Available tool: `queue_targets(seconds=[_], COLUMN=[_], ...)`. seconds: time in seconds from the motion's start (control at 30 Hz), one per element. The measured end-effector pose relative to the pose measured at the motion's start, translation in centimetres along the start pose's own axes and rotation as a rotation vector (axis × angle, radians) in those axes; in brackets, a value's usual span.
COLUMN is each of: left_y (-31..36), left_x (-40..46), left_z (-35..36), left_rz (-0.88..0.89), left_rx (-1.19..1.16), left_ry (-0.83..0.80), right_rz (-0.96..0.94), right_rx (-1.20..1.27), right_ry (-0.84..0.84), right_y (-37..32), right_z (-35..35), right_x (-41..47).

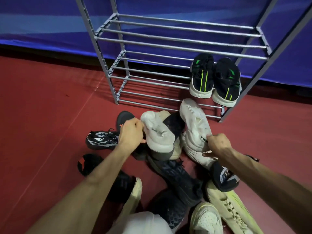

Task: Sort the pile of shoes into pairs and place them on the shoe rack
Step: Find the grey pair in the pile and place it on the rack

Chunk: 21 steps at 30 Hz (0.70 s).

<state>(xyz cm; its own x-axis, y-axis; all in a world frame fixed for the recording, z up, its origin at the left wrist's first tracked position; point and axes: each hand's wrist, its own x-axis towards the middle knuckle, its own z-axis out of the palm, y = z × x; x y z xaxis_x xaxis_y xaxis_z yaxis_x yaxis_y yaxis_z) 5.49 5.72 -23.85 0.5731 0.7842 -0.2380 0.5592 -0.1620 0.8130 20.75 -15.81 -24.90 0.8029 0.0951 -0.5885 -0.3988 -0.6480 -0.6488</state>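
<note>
A pile of shoes lies on the red floor in front of a grey metal shoe rack [108, 76]. My left hand [130, 133] grips the side of a white knit shoe [157, 132] lifted over the pile. My right hand [217, 145] holds the heel of a second white knit shoe [194, 122], whose toe points at the rack's bottom shelf. A pair of black shoes with green stripes [214, 80] stands side by side on the right end of a low shelf.
Around my hands lie a black-and-white patterned shoe [101, 139], dark shoes [179, 176], a black mesh shoe [224, 178] and cream shoes with yellow-green soles [233, 206]. A blue wall panel [42, 27] stands behind the rack. Red floor extends left and right.
</note>
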Motion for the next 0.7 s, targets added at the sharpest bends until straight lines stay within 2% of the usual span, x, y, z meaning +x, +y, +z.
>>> queue_targets(seconds=[0.13,0.2,0.27,0.37,0.47,0.53,0.7], left_y=[1.4,0.9,0.9,1.0,0.7,0.7,2.8], left_x=[0.1,-1.1,-1.5,-1.7,-2.3,-2.5,-0.3], left_z=[2.3,3.9,5.2,6.7,7.0,7.2,8.5], left_rz=[-0.193,-0.335,-0.431,-0.446,-0.497,-0.456,-0.135], left_rx=[0.234,0.178,0.095,0.05,-0.073,-0.095,0.102], left_ry=[-0.166,-0.257,-0.245,-0.229,-0.35,-0.35,-0.181], right_rz=[0.04,0.06,0.046,0.034,0.046,0.044,-0.011], right_rx=[0.006,-0.027,-0.058,-0.031,-0.029,-0.013,0.003], right_ry=[-0.007,-0.023,-0.055,-0.084,-0.101,-0.08,0.064], right_y=[-0.8,-0.9,-0.8,-0.2,0.3,0.6,0.1], right_z=[-0.7,-0.7,-0.4,0.1,0.3,0.2,-0.6], right_x=[1.6,2.3,2.7,3.5,3.7,3.9,5.4])
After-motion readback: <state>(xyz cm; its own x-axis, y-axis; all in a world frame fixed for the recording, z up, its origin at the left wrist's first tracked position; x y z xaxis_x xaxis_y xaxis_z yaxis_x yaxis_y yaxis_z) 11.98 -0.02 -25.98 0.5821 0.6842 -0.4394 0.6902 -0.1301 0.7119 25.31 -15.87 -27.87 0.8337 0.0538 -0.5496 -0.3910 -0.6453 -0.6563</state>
